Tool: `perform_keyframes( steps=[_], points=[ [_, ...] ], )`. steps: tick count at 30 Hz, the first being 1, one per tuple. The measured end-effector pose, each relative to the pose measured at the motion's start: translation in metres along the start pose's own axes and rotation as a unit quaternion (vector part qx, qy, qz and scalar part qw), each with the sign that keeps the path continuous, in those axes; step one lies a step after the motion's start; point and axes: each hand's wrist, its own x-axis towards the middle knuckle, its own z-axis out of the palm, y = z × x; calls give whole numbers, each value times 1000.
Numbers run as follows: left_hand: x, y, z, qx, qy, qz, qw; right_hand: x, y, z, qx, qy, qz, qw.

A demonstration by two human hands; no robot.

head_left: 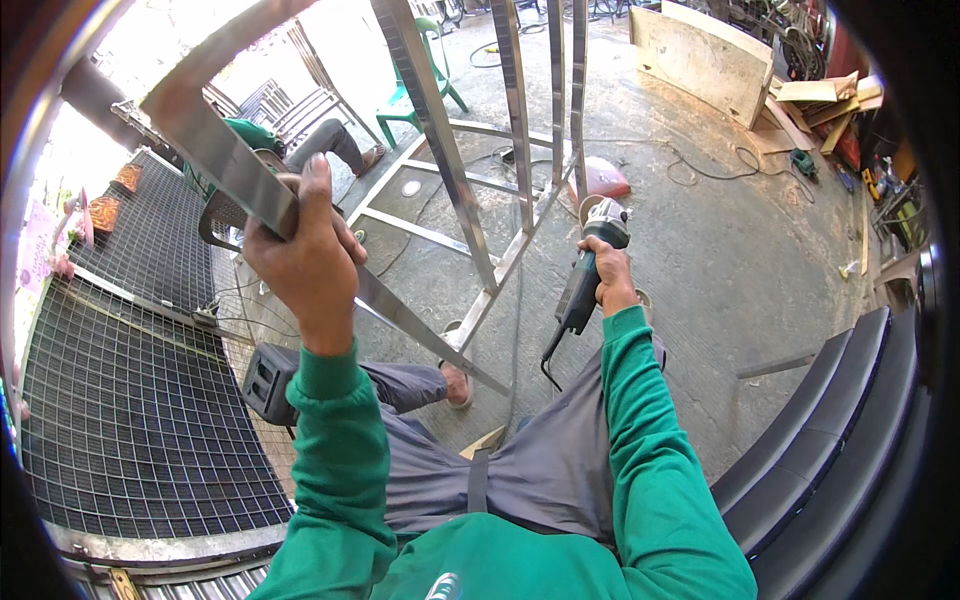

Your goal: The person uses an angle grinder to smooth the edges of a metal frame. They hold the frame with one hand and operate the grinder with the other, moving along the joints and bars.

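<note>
My left hand (310, 255) is closed round a bar of a welded metal frame (437, 120), which stands up in front of me with several shiny square bars. Its lower ladder-like part (430, 232) rests on the floor. In my right hand (612, 275) is an angle grinder (580, 292), gripped by its dark body, with the disc end pointing away from me. The disc is close to the foot of the frame's right-hand bars; whether they touch I cannot tell. A black cord runs from the grinder's near end.
Wire mesh panels (130, 420) stand at the left, and a black slatted bench (830, 420) at the right. Another person (335, 145) sits at the back left near a green plastic chair (425, 70). Wood scraps (825, 95), a curved board (700, 60) and cables (700, 172) lie far right.
</note>
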Motion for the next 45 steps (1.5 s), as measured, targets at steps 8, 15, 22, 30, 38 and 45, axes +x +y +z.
perform_keyframes(
  steps=[8, 15, 22, 30, 38, 45],
  points=[
    [27, -16, -20, 1, -25, 17, 1000, 6, 1, -3, -20, 1, 23, 1000],
    [11, -39, -105, -5, 15, -16, 1000, 8, 1, -11, -43, 49, 10, 998],
    [27, -66, -170, -15, 59, -27, 998, 8, -6, -35, -62, 31, 3, 998],
    [77, -90, -206, -32, 100, -37, 994, -5, -14, -32, -101, -29, 0, 994],
    [39, -74, -205, 279, 166, 72, 943, -43, -13, -2, -169, -58, -65, 982],
    [-134, -59, -190, 251, -41, -184, 949, -112, -21, 15, -166, -133, -166, 963]
  ],
)
